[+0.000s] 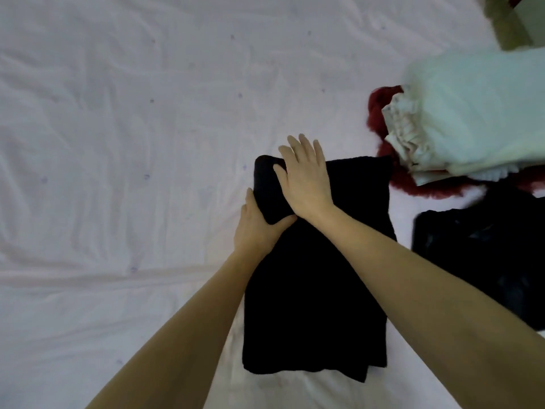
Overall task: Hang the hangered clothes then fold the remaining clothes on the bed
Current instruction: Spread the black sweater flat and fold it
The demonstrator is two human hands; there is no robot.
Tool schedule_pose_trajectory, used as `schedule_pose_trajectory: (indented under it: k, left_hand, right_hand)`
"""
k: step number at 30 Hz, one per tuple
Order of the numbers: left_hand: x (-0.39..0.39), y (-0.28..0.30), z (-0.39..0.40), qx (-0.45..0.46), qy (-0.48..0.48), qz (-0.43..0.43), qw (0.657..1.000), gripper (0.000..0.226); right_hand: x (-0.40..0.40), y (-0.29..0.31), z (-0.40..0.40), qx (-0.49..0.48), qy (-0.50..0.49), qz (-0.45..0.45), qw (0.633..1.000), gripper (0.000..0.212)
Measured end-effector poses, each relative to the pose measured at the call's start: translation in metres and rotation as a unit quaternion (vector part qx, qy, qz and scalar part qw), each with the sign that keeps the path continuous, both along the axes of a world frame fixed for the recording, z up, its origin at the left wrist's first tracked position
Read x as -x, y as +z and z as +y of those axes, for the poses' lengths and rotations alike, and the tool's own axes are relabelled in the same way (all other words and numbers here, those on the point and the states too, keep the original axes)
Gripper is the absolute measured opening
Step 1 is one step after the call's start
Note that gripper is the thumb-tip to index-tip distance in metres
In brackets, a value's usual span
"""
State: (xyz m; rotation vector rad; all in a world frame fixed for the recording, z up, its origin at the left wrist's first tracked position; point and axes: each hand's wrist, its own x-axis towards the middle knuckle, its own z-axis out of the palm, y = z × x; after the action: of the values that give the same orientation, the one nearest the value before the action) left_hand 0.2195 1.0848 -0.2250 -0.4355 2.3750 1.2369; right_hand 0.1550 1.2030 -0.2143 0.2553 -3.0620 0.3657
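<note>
A black garment (pixel 312 296) lies lengthwise on the white bed sheet (pixel 118 143), its far left corner folded over into a thick flap. My left hand (pixel 259 225) grips the near edge of that flap, thumb on top and fingers underneath. My right hand (pixel 306 178) rests flat on the flap with its fingers spread. Both forearms reach in from the bottom of the view.
To the right lies a folded white garment (pixel 472 113) on top of a dark red fuzzy one (pixel 380 113). Another black garment (pixel 483 261) sits crumpled at the right edge. A greenish object (pixel 507 22) shows past the bed's far right corner.
</note>
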Motion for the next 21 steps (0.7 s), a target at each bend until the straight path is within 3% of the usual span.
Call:
schedule_pose_trajectory:
  k: [2,6,9,12,14,18,21]
  left_hand:
    - [-0.006,0.001,0.002,0.016,0.005,0.019,1.0,0.108]
    - [-0.006,0.006,0.012,0.03,0.007,0.029,0.999,0.105]
    - [-0.009,0.009,0.015,0.034,0.012,0.027,0.999,0.102]
    - [-0.014,0.014,0.012,0.025,0.02,0.016,0.999,0.095]
    - [-0.012,0.018,0.012,0.013,0.026,-0.001,1.0,0.088]
    - [0.006,0.02,0.006,-0.111,0.137,-0.087,0.981,0.076]
    - [0.015,0.015,0.006,-0.136,0.162,-0.06,0.976,0.062]
  right_hand:
    - [-0.031,0.0,0.043,-0.052,-0.015,-0.009,0.998,0.057]
    - [-0.065,-0.016,0.107,-0.049,-0.044,-0.11,0.992,0.067]
    - [-0.079,-0.016,0.095,-0.01,-0.202,-0.08,0.976,0.074]
    - [-0.091,-0.009,0.09,0.127,-0.417,-0.15,0.887,0.101]
    - [-0.086,-0.006,0.107,0.235,-0.486,-0.223,0.812,0.109]
    - [-0.074,0.0,0.133,0.4,-0.473,-0.283,0.732,0.082]
    - [-0.065,-0.004,0.133,0.441,-0.439,-0.269,0.735,0.063]
